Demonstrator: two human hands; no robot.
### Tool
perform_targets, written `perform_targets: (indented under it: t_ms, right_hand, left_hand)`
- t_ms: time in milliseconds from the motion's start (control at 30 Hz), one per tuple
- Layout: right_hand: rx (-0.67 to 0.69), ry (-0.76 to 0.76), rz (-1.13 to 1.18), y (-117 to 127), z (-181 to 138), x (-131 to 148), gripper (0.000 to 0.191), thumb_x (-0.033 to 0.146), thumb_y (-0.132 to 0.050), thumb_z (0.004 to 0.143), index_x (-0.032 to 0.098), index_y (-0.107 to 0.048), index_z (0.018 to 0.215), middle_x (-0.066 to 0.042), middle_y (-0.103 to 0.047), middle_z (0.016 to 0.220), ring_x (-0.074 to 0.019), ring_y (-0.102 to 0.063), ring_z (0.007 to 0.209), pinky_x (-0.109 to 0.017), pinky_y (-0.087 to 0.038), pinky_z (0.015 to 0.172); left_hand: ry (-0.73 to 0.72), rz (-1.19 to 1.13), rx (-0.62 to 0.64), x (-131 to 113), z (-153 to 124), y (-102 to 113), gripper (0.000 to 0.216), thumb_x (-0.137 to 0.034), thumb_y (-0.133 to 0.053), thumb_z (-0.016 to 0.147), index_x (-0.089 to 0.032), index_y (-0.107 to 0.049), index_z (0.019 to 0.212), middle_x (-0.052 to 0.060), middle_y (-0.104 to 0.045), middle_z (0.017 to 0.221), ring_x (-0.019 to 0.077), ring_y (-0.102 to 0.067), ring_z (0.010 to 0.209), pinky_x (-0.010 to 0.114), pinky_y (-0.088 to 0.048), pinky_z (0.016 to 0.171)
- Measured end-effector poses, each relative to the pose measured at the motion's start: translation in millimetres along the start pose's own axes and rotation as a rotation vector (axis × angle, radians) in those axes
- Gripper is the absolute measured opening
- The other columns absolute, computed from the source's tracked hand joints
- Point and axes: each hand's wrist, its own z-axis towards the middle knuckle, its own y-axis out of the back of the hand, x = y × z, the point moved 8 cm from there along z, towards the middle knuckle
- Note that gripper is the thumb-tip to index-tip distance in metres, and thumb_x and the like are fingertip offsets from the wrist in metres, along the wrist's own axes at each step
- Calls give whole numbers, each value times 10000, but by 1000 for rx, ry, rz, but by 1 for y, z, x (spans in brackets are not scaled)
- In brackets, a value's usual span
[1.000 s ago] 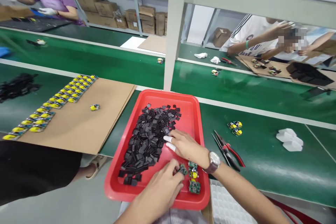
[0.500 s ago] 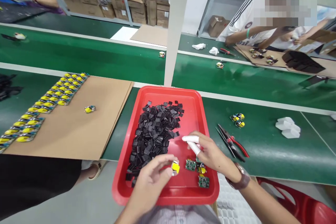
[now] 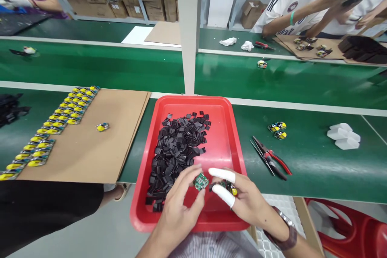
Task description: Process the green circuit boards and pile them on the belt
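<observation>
My left hand (image 3: 181, 201) pinches a small green circuit board (image 3: 200, 182) between thumb and fingers over the near end of a red tray (image 3: 229, 129). My right hand (image 3: 242, 197), with white finger cots on two fingers, reaches in from the right, its cot-covered fingertips next to the same board. Under my right hand lie more small boards with yellow parts (image 3: 232, 189), partly hidden. A heap of small black square pieces (image 3: 178, 149) fills the tray's left and middle.
A cardboard sheet (image 3: 121, 137) at left carries rows of yellow-topped boards (image 3: 57, 125) and one loose board (image 3: 102, 127). Red-handled pliers (image 3: 272, 158), two boards (image 3: 278, 130) and white foam pieces (image 3: 343, 137) lie on the green bench to the right. Other people work across the conveyor belt.
My left hand has turned the board so its green side faces up. My right hand has come in closer, its fingertips now beside the board. The view has shifted slightly.
</observation>
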Motion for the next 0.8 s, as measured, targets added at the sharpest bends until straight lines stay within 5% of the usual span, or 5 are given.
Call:
perform_targets:
  t_ms: [233,400,800]
  right_hand:
    - [-152,-63,244,3,-1,-11,300,132,-718,915,346,-765,1120,1,-766,959,-157,-723,834,-271,-590,762]
    - [-159,-61,393,5,-1,-6,318,112,-712,912,357,-772,1106,-9,-775,1017,-167,-741,882,-296,-614,801]
    - [-267,26,111,10,-6,4,303,66,-706,877,285,-786,1070,-26,-775,945,-165,-723,818,-289,-572,739]
  left_hand:
    - [63,-198,21,-8,10,-10,456,-187,-732,913,-340,-655,1336,43,-682,1319,213,-659,1205,317,-585,989]
    - [95,-324,-22,-2,9,-10,457,-181,-762,893,-345,-685,1312,32,-697,1341,206,-629,1290,325,-517,1121]
    - [153,-343,44,2,8,-13,314,-205,-743,908,-283,-724,1212,80,-689,1385,260,-641,1308,411,-539,1111]
